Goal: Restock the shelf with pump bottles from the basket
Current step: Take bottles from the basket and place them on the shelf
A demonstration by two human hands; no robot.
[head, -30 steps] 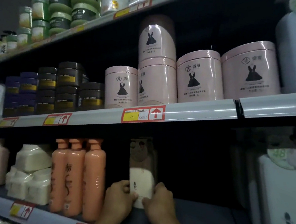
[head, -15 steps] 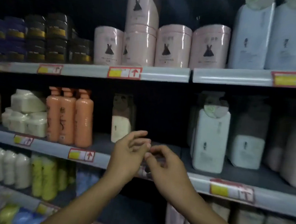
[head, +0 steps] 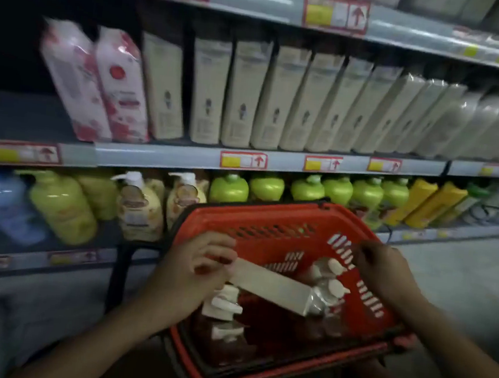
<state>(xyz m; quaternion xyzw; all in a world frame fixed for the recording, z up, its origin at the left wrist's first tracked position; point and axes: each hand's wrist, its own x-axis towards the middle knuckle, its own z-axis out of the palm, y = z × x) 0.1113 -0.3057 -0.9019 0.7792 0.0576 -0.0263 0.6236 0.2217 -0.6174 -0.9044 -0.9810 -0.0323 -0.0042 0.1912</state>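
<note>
1. Head view, basket: a red basket (head: 272, 221) sits low in front of the person, below the shelf (head: 160, 157). Several pump bottles lie in it, white pump heads showing at the left (head: 225, 305) and at the right (head: 332, 283).

2. Head view, bottle in hand: one bottle (head: 272, 287) is lifted partly clear of the others. Its long axis runs on a slant, the upper end at the left and the lower, shiny end down to the right. It lies across the basket, between the two hands.

3. Head view, left hand (head: 194, 270): its fingers curl round the bottle's upper left end and grip it. This is the hand that has the bottle.

4. Head view, right hand (head: 382, 270): it hovers over the basket's right wall, fingers loosely bent and holding nothing. It is well apart from the bottle's lower end, to the upper right of it.

5. Judgement: the free lower end points toward the right hand, so that hand would reach down and left to steady the bottle before it goes up to the shelf. Motion blur hides finer detail.
</note>
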